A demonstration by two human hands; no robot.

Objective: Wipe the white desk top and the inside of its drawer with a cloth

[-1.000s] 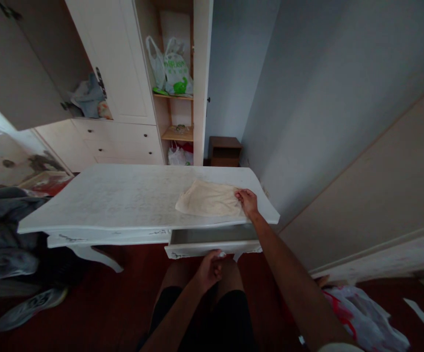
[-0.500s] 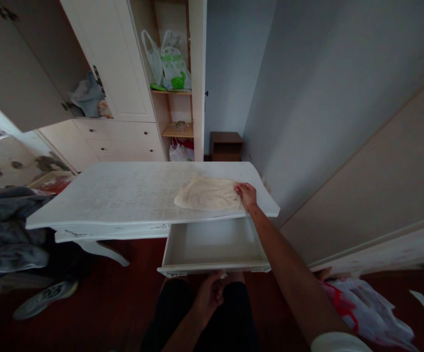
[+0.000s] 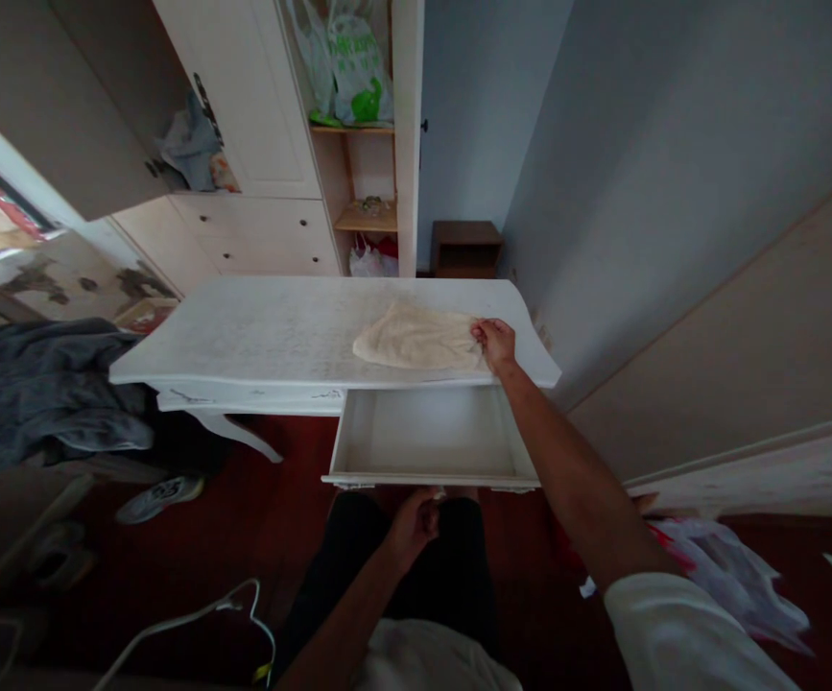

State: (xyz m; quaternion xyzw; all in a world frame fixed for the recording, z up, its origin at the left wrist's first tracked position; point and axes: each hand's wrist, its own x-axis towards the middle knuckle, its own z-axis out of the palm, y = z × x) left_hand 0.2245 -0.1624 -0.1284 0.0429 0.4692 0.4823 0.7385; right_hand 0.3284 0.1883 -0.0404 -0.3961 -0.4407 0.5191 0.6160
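Note:
A cream folded cloth lies on the right part of the white table top. My right hand pinches the cloth's right edge, fingers closed on it. Below the table top a white drawer stands pulled out, and nothing shows inside it. My left hand is closed at the middle of the drawer's front edge, on its small knob.
A white wardrobe with open shelves and plastic bags stands behind the table. A small brown cabinet sits in the corner. Grey clothing is heaped at left, a shoe on the floor, a plastic bag at right.
My left hand has pulled the drawer out from nearly closed to wide open. My right hand stayed on the cloth. The camera has tilted down and shifted.

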